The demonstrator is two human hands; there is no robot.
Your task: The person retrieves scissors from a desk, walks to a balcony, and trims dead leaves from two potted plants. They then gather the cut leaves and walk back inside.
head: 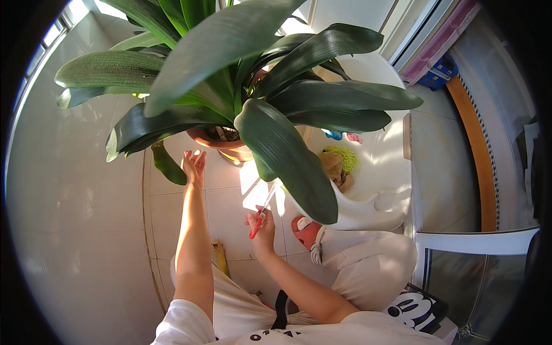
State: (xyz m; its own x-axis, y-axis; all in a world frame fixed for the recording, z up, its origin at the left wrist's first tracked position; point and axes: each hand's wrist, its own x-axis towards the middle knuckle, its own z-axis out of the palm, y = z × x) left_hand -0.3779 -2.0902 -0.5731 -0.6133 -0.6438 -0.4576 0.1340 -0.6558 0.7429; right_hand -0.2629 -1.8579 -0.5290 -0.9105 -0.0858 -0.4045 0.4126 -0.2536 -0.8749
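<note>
In front of me a large potted plant (284, 155) spreads broad dark green strap leaves from a terracotta-coloured pot (205, 139). My left hand (195, 169) is raised under the left side of the foliage, fingers apart and empty. It is close beside a short drooping leaf (166, 164); whether they touch is unclear. Red-handled scissors (257, 227) are in my right hand (266, 235), low in front of the pot. Their blades point up and away, near the tip of a hanging leaf. Leaves cover the far side of the pot.
Right of the pot is a white plastic tub (384, 172) holding a yellow-green spiky item (345, 157), brown crumpled material (334, 168) and small toys. A yellow object (221, 258) lies on the tiled floor (172, 215) between my legs. A wall (77, 194) rises at left.
</note>
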